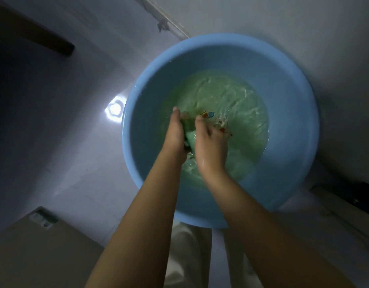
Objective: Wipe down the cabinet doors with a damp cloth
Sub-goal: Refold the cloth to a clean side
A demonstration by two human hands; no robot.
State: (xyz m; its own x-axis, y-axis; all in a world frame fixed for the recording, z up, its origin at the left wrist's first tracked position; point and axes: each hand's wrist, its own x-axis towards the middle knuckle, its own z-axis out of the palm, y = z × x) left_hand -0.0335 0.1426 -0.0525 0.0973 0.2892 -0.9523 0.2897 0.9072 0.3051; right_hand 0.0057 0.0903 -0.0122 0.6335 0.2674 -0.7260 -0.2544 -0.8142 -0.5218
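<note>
A round blue basin [293,104] stands on the pale floor, holding rippling greenish water [231,96]. Both my hands are down in it, pressed close together. My left hand [175,134] and my right hand [209,142] each grip a green cloth [191,137] bunched between them, only a small fold of it showing. A coloured print shows on the basin bottom just beyond my fingers. No cabinet door can be made out with certainty.
A brown wooden panel [40,250] with a metal fitting lies at the lower left. A dark bar [44,40] crosses the upper left. A bright light reflection [115,110] shines on the floor beside the basin. My light trousers [190,246] show between my forearms.
</note>
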